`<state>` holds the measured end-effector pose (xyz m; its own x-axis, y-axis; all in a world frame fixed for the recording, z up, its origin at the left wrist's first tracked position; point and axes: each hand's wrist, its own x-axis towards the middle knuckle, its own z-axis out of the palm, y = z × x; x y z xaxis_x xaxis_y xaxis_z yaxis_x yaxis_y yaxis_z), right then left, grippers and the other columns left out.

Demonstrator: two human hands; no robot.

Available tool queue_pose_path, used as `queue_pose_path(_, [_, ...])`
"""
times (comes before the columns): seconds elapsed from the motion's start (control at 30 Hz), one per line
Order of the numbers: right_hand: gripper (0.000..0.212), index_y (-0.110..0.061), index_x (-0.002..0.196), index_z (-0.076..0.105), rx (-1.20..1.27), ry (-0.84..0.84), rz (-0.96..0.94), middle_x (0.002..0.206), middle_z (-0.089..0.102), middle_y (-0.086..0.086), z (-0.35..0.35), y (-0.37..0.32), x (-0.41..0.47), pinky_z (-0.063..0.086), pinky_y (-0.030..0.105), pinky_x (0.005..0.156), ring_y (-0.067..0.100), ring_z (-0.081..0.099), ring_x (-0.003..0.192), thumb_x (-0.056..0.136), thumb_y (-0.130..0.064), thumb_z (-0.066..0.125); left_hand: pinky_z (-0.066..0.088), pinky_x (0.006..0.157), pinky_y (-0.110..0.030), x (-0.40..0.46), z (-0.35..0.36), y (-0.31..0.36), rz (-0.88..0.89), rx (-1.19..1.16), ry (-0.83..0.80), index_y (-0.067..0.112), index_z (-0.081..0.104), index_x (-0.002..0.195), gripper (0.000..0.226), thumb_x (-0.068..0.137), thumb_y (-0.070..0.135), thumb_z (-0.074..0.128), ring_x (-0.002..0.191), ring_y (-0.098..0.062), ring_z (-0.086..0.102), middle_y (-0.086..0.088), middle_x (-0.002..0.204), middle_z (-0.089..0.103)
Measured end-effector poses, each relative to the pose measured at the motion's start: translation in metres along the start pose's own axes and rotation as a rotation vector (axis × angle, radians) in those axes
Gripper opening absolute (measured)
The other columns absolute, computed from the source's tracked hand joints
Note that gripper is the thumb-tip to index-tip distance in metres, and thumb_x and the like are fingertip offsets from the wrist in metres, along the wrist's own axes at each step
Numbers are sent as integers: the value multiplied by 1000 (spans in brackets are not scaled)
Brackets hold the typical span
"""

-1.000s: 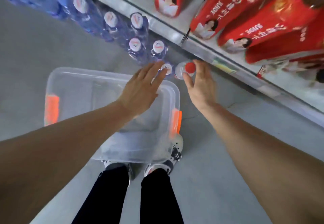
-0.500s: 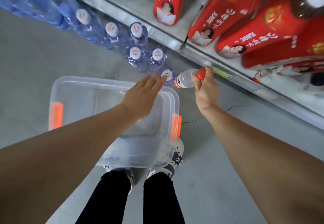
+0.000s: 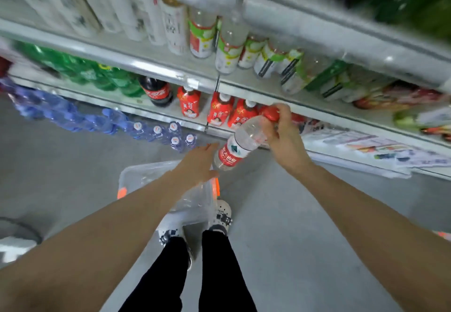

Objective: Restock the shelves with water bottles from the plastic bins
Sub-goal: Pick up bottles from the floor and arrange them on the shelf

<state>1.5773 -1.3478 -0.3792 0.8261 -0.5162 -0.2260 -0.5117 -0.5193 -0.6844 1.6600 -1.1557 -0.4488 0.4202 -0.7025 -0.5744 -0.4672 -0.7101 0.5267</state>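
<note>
Grey concrete floor (image 3: 280,226) is filling most of your view, with white metal shelves (image 3: 317,106) running across the top and carrying green bottles, a dark cola bottle (image 3: 157,90), red juice bottles (image 3: 220,111) and white cartons. Below you, the clear plastic bin (image 3: 146,175) with orange latches is sitting on the floor just in front of your shoes, and its inside is partly hidden by your left forearm. A row of blue water bottles (image 3: 156,132) with white caps is standing on the floor along the foot of the lowest shelf, left of the bin. Your right hand (image 3: 284,138) is holding the water bottle (image 3: 240,143), a clear one with a red label and red cap; your grip is curling round its neck and cap, and the bottle is hanging tilted, bottom down towards the left, in the air in front of the lowest shelf edge. Your left hand (image 3: 199,162) is reaching out over the bin with fingers straight and relaxed, gripping nothing, its fingertips just beside the bottle's lower end.
</note>
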Motion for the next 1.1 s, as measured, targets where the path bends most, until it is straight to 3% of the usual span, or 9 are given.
queue_pose_path(0.13, [27,-23,124,37,165,93,-31,96,59,-15,-90,-89,-28,51,35,80,6,62,80,102,-36,46,43,98,-32,-67,-65,56,92,-261,163,19,39,143,78,77,29,79,122,-24,54,-4,134,56])
queue_pose_path(0.3, [31,-26,121,41,277,289,-117,104,65,-8,-174,-176,-50,51,44,93,9,65,95,98,-46,48,45,103,-36,-124,-155,124,225,-334,119,24,45,139,94,58,55,82,115,-10,58,8,129,61])
queue_pose_path(0.4, [37,-18,129,42,234,423,-180,101,63,-17,-210,-219,-68,48,32,85,6,63,93,101,-43,46,46,100,-32,-149,-190,164,293,-304,184,26,49,134,82,64,43,86,107,-8,61,10,121,65])
queue_pose_path(0.53, [64,-20,141,28,119,403,-177,122,64,2,-236,-250,-92,49,37,90,25,63,106,93,-54,54,46,99,-33,-172,-218,206,344,-245,256,23,46,135,85,65,50,84,111,-13,59,7,124,62])
queue_pose_path(0.67, [55,-17,134,34,93,427,-209,112,63,-2,-277,-272,-114,49,36,87,23,63,103,94,-47,57,47,95,-29,-194,-244,245,398,-163,255,27,46,133,83,64,53,83,106,-11,59,10,120,61])
queue_pose_path(0.77, [65,-20,145,25,51,441,-260,126,61,1,-321,-292,-128,48,34,87,21,62,109,95,-49,55,51,91,-29,-214,-277,280,504,-10,286,26,55,124,69,67,52,82,100,-7,63,12,111,65])
queue_pose_path(0.87, [69,-22,149,21,-62,498,-316,132,59,5,-379,-318,-139,48,40,98,23,61,112,95,-51,53,51,92,-30,-232,-329,323,595,190,423,21,58,125,57,77,46,76,103,-10,62,6,116,66])
queue_pose_path(0.97, [65,-25,145,28,-128,590,-354,132,58,4,-450,-344,-142,48,42,94,24,61,111,94,-55,53,51,93,-34,-252,-386,371,646,325,650,20,59,127,50,84,45,69,105,-12,61,3,122,64])
queue_pose_path(1.1, [71,-27,147,25,-139,699,-432,143,50,4,-542,-379,-143,40,51,105,23,58,115,91,-61,53,49,96,-38,-273,-451,437,723,325,931,18,57,128,46,87,35,68,110,-18,60,-1,122,64])
